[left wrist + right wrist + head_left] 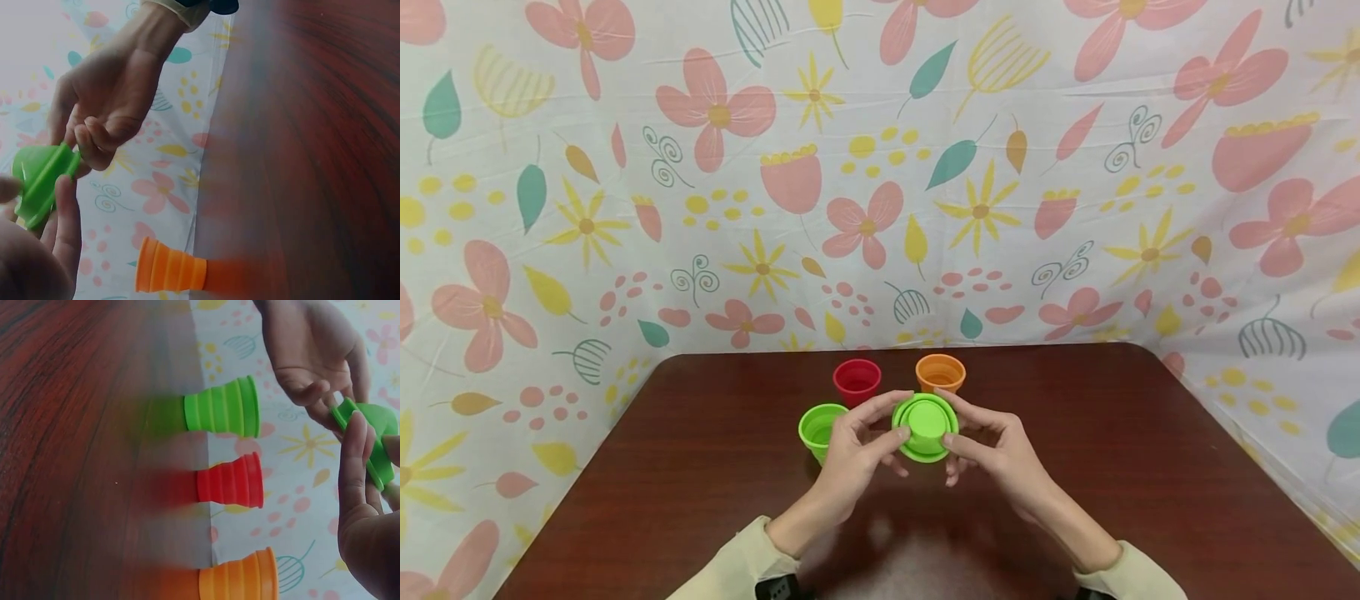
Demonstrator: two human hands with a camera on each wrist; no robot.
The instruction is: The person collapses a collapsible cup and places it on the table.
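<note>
Between both hands is a green collapsible cup (925, 427), partly folded flat, its base turned toward the head camera. My left hand (853, 450) pinches its left side, thumb on the near face and fingers behind the rim. On the opposite side my right hand (1000, 450) holds it the same way. In the left wrist view the cup (42, 181) appears edge-on, with a stepped profile. A second green cup (820, 427) stands extended on the table just left of my left hand, partly hidden by it.
Farther back on the dark wooden table (715, 433) stand a red cup (857, 385) and an orange cup (940, 373), both extended and upright. The right wrist view shows their ribbed walls. A flower-patterned cloth (880, 167) hangs behind the table and along its sides.
</note>
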